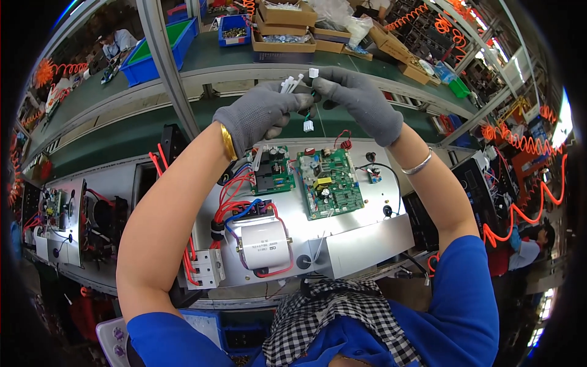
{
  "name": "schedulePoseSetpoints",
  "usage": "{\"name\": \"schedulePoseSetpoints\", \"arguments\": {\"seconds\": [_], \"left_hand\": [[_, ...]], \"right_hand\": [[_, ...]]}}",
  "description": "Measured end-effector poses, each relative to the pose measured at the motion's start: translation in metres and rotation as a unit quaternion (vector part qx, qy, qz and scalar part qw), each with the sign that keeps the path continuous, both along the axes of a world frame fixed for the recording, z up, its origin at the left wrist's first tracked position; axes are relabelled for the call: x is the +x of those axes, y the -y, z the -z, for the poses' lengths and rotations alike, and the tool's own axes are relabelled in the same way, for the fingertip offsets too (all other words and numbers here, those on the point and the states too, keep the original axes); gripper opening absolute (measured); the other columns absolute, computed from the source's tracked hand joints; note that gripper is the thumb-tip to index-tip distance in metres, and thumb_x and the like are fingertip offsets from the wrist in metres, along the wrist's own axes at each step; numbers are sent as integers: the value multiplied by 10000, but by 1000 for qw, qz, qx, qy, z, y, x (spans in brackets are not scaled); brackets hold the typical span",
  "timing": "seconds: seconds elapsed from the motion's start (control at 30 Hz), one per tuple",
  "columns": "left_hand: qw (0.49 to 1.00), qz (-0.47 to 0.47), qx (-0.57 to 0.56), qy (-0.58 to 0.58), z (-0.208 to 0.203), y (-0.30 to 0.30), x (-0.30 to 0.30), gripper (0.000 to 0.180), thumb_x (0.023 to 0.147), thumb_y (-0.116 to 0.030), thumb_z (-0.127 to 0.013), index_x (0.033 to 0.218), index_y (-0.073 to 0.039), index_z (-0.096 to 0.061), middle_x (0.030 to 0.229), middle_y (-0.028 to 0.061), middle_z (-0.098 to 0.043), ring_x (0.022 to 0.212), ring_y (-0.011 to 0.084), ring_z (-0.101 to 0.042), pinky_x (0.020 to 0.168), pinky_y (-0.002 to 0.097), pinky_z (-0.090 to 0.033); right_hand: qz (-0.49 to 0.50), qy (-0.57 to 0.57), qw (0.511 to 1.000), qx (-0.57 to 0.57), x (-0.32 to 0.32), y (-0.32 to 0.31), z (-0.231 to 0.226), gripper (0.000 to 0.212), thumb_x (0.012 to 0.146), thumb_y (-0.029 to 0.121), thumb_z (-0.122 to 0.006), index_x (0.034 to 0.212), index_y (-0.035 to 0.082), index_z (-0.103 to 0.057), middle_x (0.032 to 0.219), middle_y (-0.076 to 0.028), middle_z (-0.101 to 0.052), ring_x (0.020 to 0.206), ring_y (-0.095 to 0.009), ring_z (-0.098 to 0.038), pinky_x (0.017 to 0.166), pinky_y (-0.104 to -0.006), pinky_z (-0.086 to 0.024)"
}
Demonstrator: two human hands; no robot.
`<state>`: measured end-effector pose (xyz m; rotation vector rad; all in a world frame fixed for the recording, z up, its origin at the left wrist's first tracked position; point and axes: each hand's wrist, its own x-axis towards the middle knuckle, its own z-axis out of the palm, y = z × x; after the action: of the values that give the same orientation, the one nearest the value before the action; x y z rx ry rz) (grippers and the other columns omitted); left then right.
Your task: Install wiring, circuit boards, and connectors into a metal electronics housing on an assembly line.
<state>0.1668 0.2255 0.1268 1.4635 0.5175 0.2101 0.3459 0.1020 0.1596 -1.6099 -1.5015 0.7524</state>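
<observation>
Left hand (260,116): gloved, fingers closed on a bunch of white ties (288,84).
Right hand (365,103): gloved, thumb and fingers pinching a short cable (309,115), which sits between both hands.
White plugs (308,126): one above the fingertips, one hanging just beneath.
Circuit board (335,200): below the hands, toward the body, on a metal plate (382,192).
Crowded grip: a tie could drop onto the circuit board if the left fingers loosen.
Forearms (183,180): reaching forward, converging, hands close together.
</observation>
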Motion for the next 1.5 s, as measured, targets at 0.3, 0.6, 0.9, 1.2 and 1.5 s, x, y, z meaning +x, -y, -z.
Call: {"name": "schedulePoseSetpoints", "arguments": {"seconds": [0.3,0.6,0.9,1.2,1.5], "left_hand": [[954,-135,265,-27,-7,-13,-1,318,954,-368,-592,1110,-122,-717,752,1,-655,474,82,-498,407,260,-414],[946,-77,314,-34,-7,-9,-1,304,946,-313,-589,1116,-97,-718,849,11,-703,546,81,-549,463,251,-456],[943,-36,330,7,-8,-6,3,323,941,-297,-610,1112,-43,-711,858,51,-716,828,136,-659,812,299,-522],[943,-41,320,77,2,-6,10,257,872,-285,-619,1000,-108,-755,868,72,-748,797,158,-682,819,298,-522],[960,-45,276,28,-13,0,-1,291,950,-273,-606,1127,-62,-701,860,12,-708,566,76,-570,480,241,-460]], "right_hand": [[7,95,975,-201,6,-15,33,391,979,360,-532,1113,26,-686,955,-125,-709,883,-205,-692,794,-340,-550],[-141,260,902,-314,-11,-33,75,389,929,340,-495,1039,70,-753,917,-113,-739,833,-236,-699,834,-357,-531],[-129,353,867,-327,-29,-42,66,380,961,345,-531,1088,54,-739,916,-79,-747,820,-174,-699,813,-330,-534],[-155,305,837,-426,-34,-50,58,405,976,385,-481,1113,74,-701,891,-84,-681,787,-220,-663,662,-355,-594],[-182,241,843,-445,-20,-58,66,337,983,341,-473,977,83,-690,719,-17,-583,625,-146,-570,551,-332,-522]]}}
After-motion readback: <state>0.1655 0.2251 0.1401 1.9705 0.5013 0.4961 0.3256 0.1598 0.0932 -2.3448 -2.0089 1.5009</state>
